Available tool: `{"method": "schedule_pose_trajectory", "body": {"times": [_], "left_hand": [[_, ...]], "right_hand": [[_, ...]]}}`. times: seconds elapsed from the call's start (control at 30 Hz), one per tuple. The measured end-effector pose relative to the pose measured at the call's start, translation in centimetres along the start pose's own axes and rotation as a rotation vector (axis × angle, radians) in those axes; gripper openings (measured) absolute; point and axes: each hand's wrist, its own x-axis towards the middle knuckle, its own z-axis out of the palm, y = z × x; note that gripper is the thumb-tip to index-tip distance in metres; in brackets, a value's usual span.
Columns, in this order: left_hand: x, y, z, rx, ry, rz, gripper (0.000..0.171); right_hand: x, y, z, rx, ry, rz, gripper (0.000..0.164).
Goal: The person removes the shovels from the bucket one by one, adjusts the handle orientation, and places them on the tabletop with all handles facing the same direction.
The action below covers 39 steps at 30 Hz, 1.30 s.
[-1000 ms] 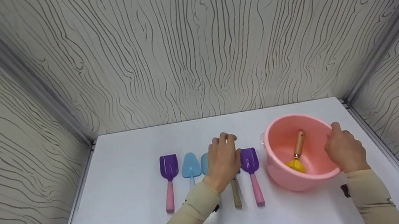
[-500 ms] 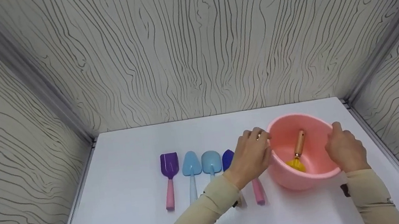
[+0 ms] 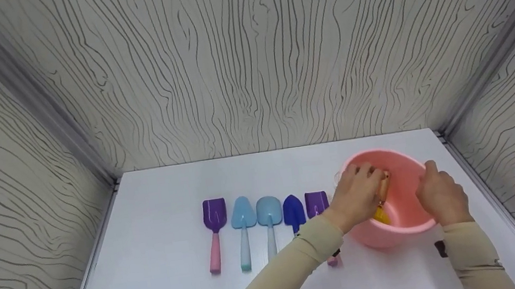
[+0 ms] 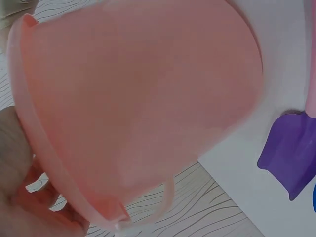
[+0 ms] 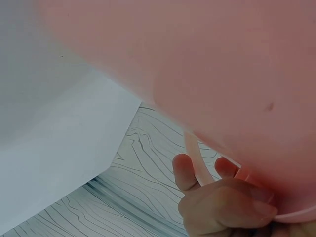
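Observation:
The pink bucket (image 3: 382, 238) stands at the right of the white table, tilted open toward me. My right hand (image 3: 442, 194) grips its right rim, with a pale bail (image 5: 197, 160) by the fingers in the right wrist view. Inside lies a toy shovel with a wooden handle (image 3: 383, 191) and a yellow head (image 3: 381, 216). My left hand (image 3: 357, 195) reaches over the left rim into the bucket, its bent fingers close to the top of that handle. In the left wrist view, the hand shows past the rim with gaps between the fingers.
Left of the bucket, toy shovels lie in a row: a purple one (image 3: 215, 213), a light-blue pointed one (image 3: 243, 214), a light-blue rounded one (image 3: 268, 211), a dark-blue one (image 3: 293, 211) and another purple one (image 3: 316, 202). Wood-grain panels (image 3: 248, 67) enclose the table.
From above the row of shovels, my left hand has moved right, past the bucket's left rim and into it. My right hand has kept its hold on the rim.

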Motion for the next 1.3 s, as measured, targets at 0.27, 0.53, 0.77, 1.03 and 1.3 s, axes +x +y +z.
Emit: {"method": "schedule_pose_trajectory", "body": {"times": [0.27,0.53,0.77,1.03,1.3], "left_hand": [[1.7,0.2,0.7,0.051,-0.069,0.014,0.013],[2.9,0.2,1.4,0.101,-0.151,0.081,0.031],[3.9,0.9,1.9,0.252,-0.236,0.198,0.041],[4.5,1.3,2.9,0.327,-0.309,0.255,0.044],[5.5,1.3,3.8,0.505,-0.361,0.364,0.038]], "right_hand": [[0.0,-0.2,0.2,0.015,0.025,-0.012,0.035],[-0.1,-0.1,0.2,0.023,0.000,0.001,0.039],[-0.1,0.1,0.1,0.005,0.017,-0.013,0.037],[-0.2,0.0,0.3,0.009,0.017,-0.001,0.035],[-0.1,-0.1,0.2,-0.052,0.056,-0.033,0.032]]}}
